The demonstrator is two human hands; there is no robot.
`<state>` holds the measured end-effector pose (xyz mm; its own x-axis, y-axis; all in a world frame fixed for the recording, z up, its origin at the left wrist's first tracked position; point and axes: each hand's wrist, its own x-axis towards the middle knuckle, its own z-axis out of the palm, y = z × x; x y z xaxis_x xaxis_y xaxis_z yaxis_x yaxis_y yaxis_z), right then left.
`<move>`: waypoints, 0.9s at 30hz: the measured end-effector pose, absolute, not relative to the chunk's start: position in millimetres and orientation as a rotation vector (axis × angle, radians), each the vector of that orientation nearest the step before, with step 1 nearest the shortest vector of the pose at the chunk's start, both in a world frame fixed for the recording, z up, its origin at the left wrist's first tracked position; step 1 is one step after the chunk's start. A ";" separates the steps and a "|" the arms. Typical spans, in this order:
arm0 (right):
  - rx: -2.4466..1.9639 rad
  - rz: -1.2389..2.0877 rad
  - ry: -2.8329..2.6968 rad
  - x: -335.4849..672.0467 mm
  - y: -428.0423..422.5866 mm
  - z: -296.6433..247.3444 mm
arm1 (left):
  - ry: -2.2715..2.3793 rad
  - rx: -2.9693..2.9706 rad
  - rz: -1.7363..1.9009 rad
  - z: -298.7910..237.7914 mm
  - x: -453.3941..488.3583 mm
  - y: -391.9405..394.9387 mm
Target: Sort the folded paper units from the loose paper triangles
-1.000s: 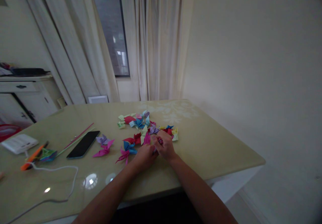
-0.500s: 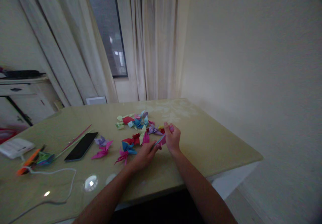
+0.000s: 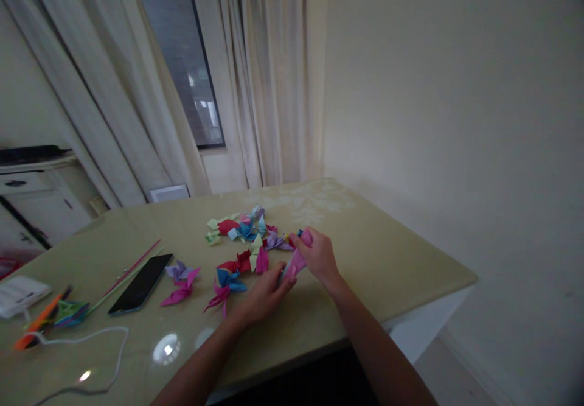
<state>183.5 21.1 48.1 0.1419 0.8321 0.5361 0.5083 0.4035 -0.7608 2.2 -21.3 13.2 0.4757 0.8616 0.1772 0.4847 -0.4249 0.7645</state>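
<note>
Both my hands hold one pink folded paper piece (image 3: pixel 297 262) just above the table (image 3: pixel 387 260). My left hand (image 3: pixel 263 295) pinches its lower end, and my right hand (image 3: pixel 319 255) grips its upper end with curled fingers. Just beyond the hands lies a scatter of folded paper shapes (image 3: pixel 246 235) in red, blue, purple, yellow and green. A blue and magenta shape (image 3: pixel 227 281) lies to the left of my left hand. Further left lie a magenta shape (image 3: pixel 180 290) and a purple shape (image 3: pixel 177 268).
A black phone (image 3: pixel 140 274) lies at the left, with thin pink and green sticks (image 3: pixel 132 267) beside it. An orange tool (image 3: pixel 39 322), a white box (image 3: pixel 18 295) and a white cable (image 3: pixel 91 357) sit at the far left. The table's right edge borders a wall.
My hands have drawn apart, stretching the pink paper piece between them, the right hand moving right and away. The view has shifted slightly.
</note>
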 end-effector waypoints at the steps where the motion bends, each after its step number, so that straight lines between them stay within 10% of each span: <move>1: -1.278 0.352 -1.496 190.4 16.3 48.2 | 1.109 2.115 0.724 16.5 7.6 -24.5; 27: -1.497 0.314 -1.890 283.2 -6.6 15.1 | 1.369 2.816 -0.391 44.6 23.6 -56.6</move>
